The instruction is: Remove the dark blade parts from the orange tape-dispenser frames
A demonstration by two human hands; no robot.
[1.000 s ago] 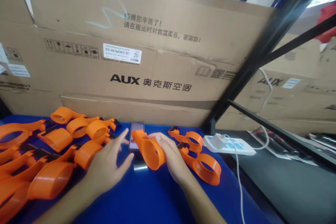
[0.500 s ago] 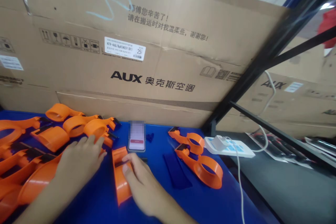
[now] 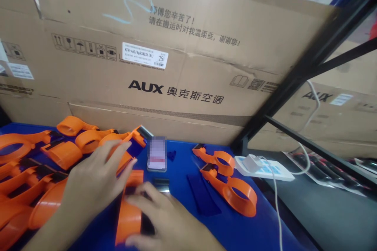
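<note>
My left hand [image 3: 94, 176] is closed around an orange tape dispenser [image 3: 125, 162], its dark-tipped end tilted up beyond my fingers. Much of that dispenser is hidden behind the hand. Lower down, the fingers and thumb of my right hand [image 3: 167, 211] grip a second orange tape dispenser [image 3: 129, 221] by its sides, close to the blue tabletop. A dark, shiny strip [image 3: 161, 185] shows just past the right knuckles; whether it belongs to the held dispenser I cannot tell.
Several orange dispensers [image 3: 63, 155] crowd the left side. Two more dispensers [image 3: 241, 198] lie right, beside a dark blue flat piece [image 3: 203, 196]. A phone [image 3: 157, 155] lies near the back. A power strip [image 3: 265, 168], its cable, a black frame post [image 3: 282, 82] and a large carton [image 3: 176, 66] border the table.
My left hand has raised its dispenser, tilting the dark end upward. My right hand has shifted down and left with its dispenser, which has turned. The view has shifted slightly.
</note>
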